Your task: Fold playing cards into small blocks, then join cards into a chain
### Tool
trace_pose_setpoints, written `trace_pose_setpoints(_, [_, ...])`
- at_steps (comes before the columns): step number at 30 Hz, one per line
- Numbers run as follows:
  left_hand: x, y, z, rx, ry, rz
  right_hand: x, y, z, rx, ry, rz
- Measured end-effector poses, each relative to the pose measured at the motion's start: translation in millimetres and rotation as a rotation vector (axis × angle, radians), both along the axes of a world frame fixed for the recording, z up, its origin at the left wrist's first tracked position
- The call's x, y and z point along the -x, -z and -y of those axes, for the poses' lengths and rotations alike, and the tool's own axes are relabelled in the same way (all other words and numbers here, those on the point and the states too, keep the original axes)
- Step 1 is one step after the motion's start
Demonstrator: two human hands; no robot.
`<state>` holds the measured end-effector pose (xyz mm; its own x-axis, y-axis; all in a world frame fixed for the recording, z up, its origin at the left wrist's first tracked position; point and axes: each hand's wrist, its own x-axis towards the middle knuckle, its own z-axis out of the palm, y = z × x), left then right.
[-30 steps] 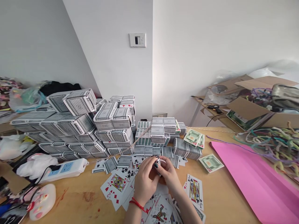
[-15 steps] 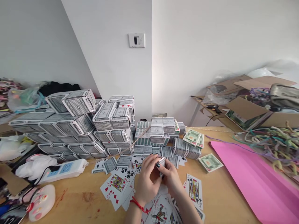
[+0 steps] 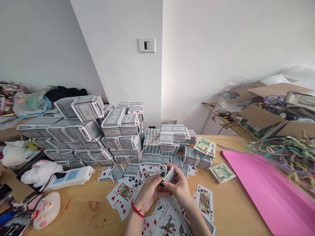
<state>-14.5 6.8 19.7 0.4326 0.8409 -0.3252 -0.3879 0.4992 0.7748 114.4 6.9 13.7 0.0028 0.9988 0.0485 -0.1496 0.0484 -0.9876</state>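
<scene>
Above the table's near middle, my right hand (image 3: 181, 186) is closed around a small folded playing-card piece (image 3: 169, 174), its patterned back facing me. My left hand (image 3: 149, 188), with a red string bracelet at the wrist, is closed at that piece's left side. A pale card edge (image 3: 161, 168) shows by its fingertips; whether it is a separate card is unclear. Loose face-up cards lie below and around my hands, among them a joker (image 3: 168, 224) and a jack of clubs (image 3: 204, 200). Several folded card pieces (image 3: 131, 169) lie just beyond.
Stacked blocks of folded cards (image 3: 83, 131) rise at the left, with lower stacks (image 3: 166, 139) behind my hands. Green card boxes (image 3: 222, 172) and a pink sheet (image 3: 258, 183) lie to the right. A power strip (image 3: 71, 177) and a white mouse-like object (image 3: 46, 209) are at the left.
My left hand has shifted slightly left and lower, its fingers no longer covering the top of the folded piece. The piece now tilts in my right hand, showing its patterned side.
</scene>
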Motion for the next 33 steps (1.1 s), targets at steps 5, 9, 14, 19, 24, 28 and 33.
trace_pose_setpoints(5, [4.8, -15.3, 0.5, -0.093, 0.001, 0.070, 3.4, 3.9, -0.1, -0.004, 0.000, -0.066])
trace_pose_setpoints(9, [3.4, -22.8, -0.9, -0.159, -0.007, 0.088, 6.2, 7.8, -2.0, 0.034, 0.036, -0.128])
trace_pose_setpoints(14, [1.9, -21.2, -2.5, -0.183, -0.028, 0.067, -1.4, 5.0, -2.4, 0.009, 0.006, -0.126])
trace_pose_setpoints(19, [0.5, -19.2, -4.3, -0.277, -0.018, -0.059, -7.3, -1.0, -1.7, 0.019, 0.025, -0.151])
trace_pose_setpoints(24, [-6.4, -9.8, -4.7, -0.336, -0.061, -0.190, -9.9, -1.5, -2.2, -0.029, 0.025, -0.190])
trace_pose_setpoints(28, [-9.5, 1.0, -4.0, -0.363, -0.088, -0.253, -11.5, 0.7, -2.2, -0.055, -0.033, -0.181])
trace_pose_setpoints(33, [-6.8, 4.8, -2.8, -0.421, -0.072, -0.318, -9.2, -2.0, -0.8, -0.061, -0.097, -0.206])
